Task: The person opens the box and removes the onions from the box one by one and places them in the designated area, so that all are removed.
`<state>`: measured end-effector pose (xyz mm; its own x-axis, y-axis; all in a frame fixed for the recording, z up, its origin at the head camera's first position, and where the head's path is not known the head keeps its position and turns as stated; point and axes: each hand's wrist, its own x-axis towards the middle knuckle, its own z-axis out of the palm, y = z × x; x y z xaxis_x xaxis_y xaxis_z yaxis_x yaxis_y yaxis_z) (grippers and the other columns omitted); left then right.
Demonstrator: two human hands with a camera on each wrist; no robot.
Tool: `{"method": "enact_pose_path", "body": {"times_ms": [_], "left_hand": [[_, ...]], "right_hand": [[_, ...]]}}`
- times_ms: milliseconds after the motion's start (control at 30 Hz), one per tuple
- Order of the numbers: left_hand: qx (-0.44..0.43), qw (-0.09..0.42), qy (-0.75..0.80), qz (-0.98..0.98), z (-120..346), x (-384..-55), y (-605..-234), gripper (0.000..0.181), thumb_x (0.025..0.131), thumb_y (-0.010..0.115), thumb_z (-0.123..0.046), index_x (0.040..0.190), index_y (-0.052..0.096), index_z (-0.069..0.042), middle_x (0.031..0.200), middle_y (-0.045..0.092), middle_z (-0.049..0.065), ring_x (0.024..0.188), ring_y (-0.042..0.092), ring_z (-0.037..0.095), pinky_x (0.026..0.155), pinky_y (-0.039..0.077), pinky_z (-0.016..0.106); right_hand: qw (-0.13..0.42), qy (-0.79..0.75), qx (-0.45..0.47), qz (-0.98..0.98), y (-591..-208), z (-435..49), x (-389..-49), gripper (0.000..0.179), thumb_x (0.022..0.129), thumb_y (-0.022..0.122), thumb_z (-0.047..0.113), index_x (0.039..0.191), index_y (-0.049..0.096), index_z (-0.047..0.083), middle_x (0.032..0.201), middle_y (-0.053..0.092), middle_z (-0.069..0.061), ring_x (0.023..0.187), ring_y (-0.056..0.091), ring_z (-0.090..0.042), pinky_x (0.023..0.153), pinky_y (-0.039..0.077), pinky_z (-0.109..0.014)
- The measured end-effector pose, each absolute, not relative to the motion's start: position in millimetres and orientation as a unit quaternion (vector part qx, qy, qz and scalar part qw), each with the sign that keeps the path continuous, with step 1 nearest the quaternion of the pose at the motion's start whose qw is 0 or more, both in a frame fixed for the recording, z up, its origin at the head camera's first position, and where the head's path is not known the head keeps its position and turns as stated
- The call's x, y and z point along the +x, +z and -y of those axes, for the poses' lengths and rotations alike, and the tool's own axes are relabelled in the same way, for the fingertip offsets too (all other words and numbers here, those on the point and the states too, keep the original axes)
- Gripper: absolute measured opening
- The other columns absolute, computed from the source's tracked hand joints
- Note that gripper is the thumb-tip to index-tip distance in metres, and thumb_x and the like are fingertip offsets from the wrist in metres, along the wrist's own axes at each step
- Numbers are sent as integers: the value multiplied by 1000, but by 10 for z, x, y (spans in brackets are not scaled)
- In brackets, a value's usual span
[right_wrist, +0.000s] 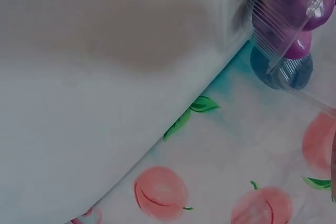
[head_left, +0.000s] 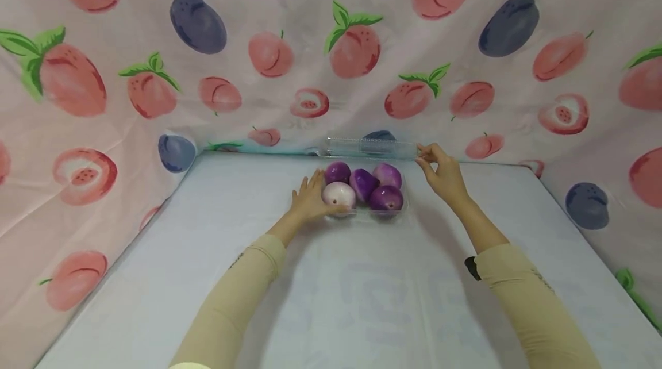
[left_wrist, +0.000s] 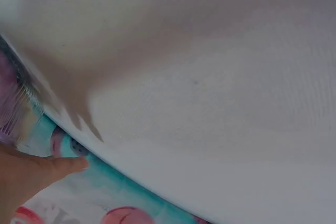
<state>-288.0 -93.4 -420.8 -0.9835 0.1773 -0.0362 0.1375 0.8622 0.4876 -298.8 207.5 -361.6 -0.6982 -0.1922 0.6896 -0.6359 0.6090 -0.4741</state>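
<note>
A clear plastic clamshell box (head_left: 405, 199) stands near the table's back edge with its lid (head_left: 351, 148) raised. Inside lie several round purple fruits or vegetables (head_left: 386, 198), one of them mostly white (head_left: 338, 195); their exact kind is unclear. My left hand (head_left: 309, 199) rests at the box's left side, fingers straight and spread, thumb reaching along the front by the white one. At the lid's right end my right hand (head_left: 442, 173) pinches the edge between thumb and fingers. The right wrist view shows the ridged clear plastic (right_wrist: 273, 35) over purple pieces; the hand there is nearly out of frame.
A white table (head_left: 331, 300) spreads in front of the box. Behind it and along both sides hangs a pink cloth (head_left: 289, 7) printed with peaches and dark blue fruit, close to the table's back edge and the raised lid.
</note>
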Motion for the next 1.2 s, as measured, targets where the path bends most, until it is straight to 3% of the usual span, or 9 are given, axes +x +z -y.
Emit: {"method": "enact_pose_path", "body": {"times_ms": [233, 333, 467, 600, 867, 1000, 1100, 1200], "left_hand": [[92, 64, 248, -962, 940, -2822, -4161, 123, 68, 63, -74, 152, 2, -9, 161, -1, 6, 146, 3, 38, 111, 8, 66], [97, 77, 246, -961, 954, -2767, -4153, 123, 69, 63, -74, 152, 0, -9, 161, -4, 6, 146, 1, 37, 111, 8, 66], [99, 83, 242, -962, 967, -2676, -4146, 124, 68, 63, -74, 152, -1, -8, 161, -3, 7, 146, 1, 37, 110, 9, 67], [98, 80, 243, -962, 959, -2588, -4135, 126, 67, 63, -76, 152, 0, -8, 160, -2, 8, 146, 0, 37, 110, 10, 67], [96, 67, 241, -963, 964, -2464, -4104, 126, 67, 65, -74, 152, 0, -7, 160, -2, 9, 147, -5, 34, 112, 8, 63], [107, 68, 261, -957, 968, -2400, -4115, 132, 64, 69, -72, 151, -4, -5, 158, -12, 12, 146, -8, 34, 111, 9, 66], [109, 72, 266, -955, 969, -2324, -4131, 136, 62, 71, -72, 150, -7, -5, 157, -16, 13, 146, -10, 33, 109, 7, 68], [112, 70, 264, -955, 957, -2253, -4147, 136, 61, 70, -73, 150, -5, -4, 158, -14, 13, 146, -11, 32, 108, 4, 70]], "right_hand": [[298, 366, 240, 848, -3524, -2085, -3027, 14, 86, 65, 1, 93, 55, -6, 103, 69, -24, 86, 68, -40, 60, 39, -13], [302, 364, 240, 848, -3484, -2097, -3050, 14, 87, 64, 1, 94, 54, -6, 102, 69, -24, 85, 68, -38, 59, 34, -8], [304, 373, 240, 843, -3420, -2086, -3080, 14, 89, 62, 3, 95, 54, -6, 110, 67, -22, 86, 68, -36, 68, 35, -3], [298, 398, 230, 836, -3375, -2043, -3098, 17, 90, 61, 2, 101, 54, -9, 107, 66, -24, 89, 66, -37, 72, 36, 0], [202, 492, 163, 831, -3452, -1986, -3128, 29, 94, 51, -2, 120, 43, -12, 123, 57, -30, 112, 56, -43, 80, 41, -8], [189, 491, 157, 836, -3516, -1995, -3120, 34, 94, 51, -2, 126, 42, -10, 123, 56, -31, 111, 57, -43, 90, 49, -28], [168, 475, 160, 849, -3599, -2015, -3109, 37, 94, 49, -2, 130, 40, -8, 123, 55, -33, 110, 57, -47, 93, 48, -47], [142, 462, 159, 861, -3718, -2044, -3098, 44, 95, 48, -3, 137, 34, -7, 125, 53, -34, 108, 56, -50, 93, 46, -54]]}}
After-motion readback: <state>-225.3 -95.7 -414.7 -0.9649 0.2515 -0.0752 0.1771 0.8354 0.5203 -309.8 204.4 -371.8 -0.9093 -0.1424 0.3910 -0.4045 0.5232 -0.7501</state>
